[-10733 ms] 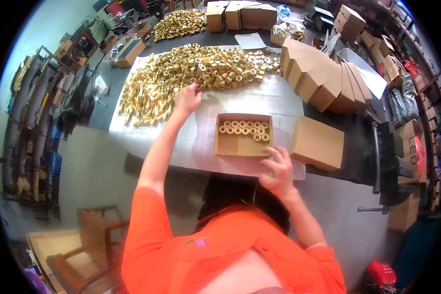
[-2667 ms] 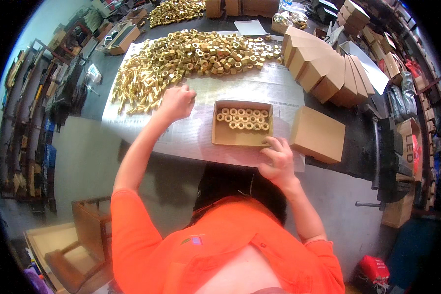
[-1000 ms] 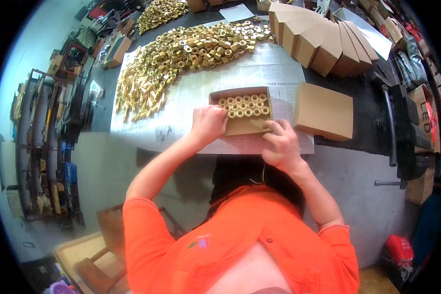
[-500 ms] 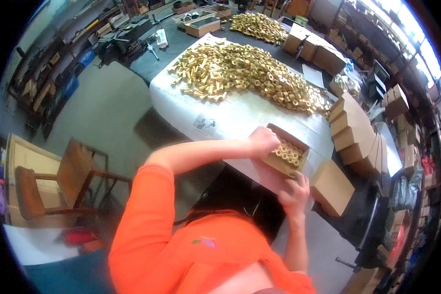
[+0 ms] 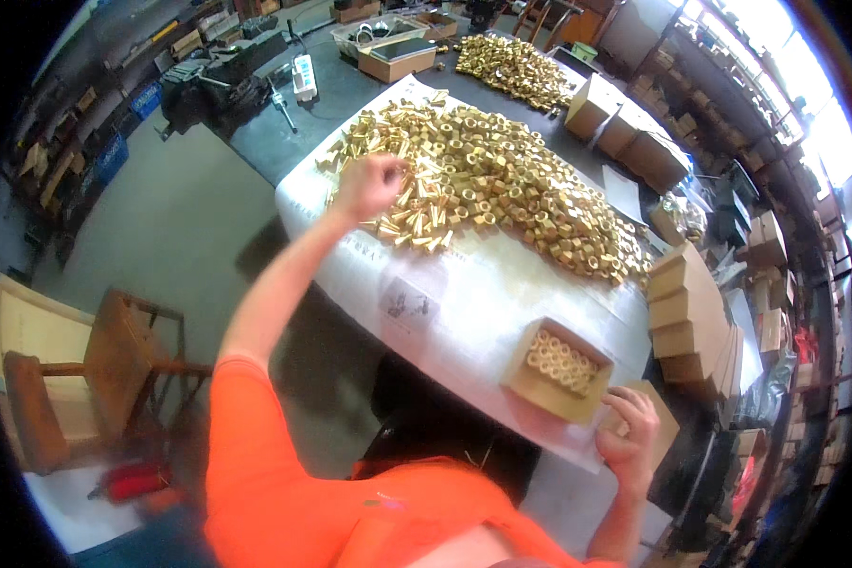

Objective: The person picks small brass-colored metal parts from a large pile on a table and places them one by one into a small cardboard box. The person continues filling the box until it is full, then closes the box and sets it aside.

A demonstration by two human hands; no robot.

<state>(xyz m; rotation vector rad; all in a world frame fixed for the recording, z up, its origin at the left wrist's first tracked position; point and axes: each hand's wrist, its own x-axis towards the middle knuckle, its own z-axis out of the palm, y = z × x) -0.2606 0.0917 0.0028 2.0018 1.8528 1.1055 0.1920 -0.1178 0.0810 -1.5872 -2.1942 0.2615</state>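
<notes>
While my left arm stretches out across the worktop (image 5: pixel 464 293), my left hand (image 5: pixel 367 185) sits at the near edge of the big pile of brass fittings (image 5: pixel 502 189), fingers curled in and bunched together over the loose pieces. They look closed on something small, but I cannot tell from this view whether a fitting is actually pinched between them. The pile spreads away from that hand toward the far right, gold hex pieces and short tubes heaped on the white sheet that covers the worktop.

My right hand (image 5: pixel 627 435) is well apart from the left, down near the edge of the worktop close to me. Its fingers (image 5: pixel 634 402) are loosely bent and half open, resting against the near right corner of the small open cardboard box (image 5: pixel 557 371), not clamped round it. Inside the box, brass fittings stand in neat rows, filling only the upper part of it. Just beyond my right hand lies a closed brown carton (image 5: pixel 661 426), touching or nearly touching the box.

Between the box and the pile is a bare stretch of white sheet. Further right, a row of stacked brown cartons (image 5: pixel 696 312) leans along the worktop's edge. A second heap of brass parts (image 5: pixel 516 66) lies on the dark bench beyond, and a wooden chair (image 5: pixel 114 369) stands on the floor to my left.
</notes>
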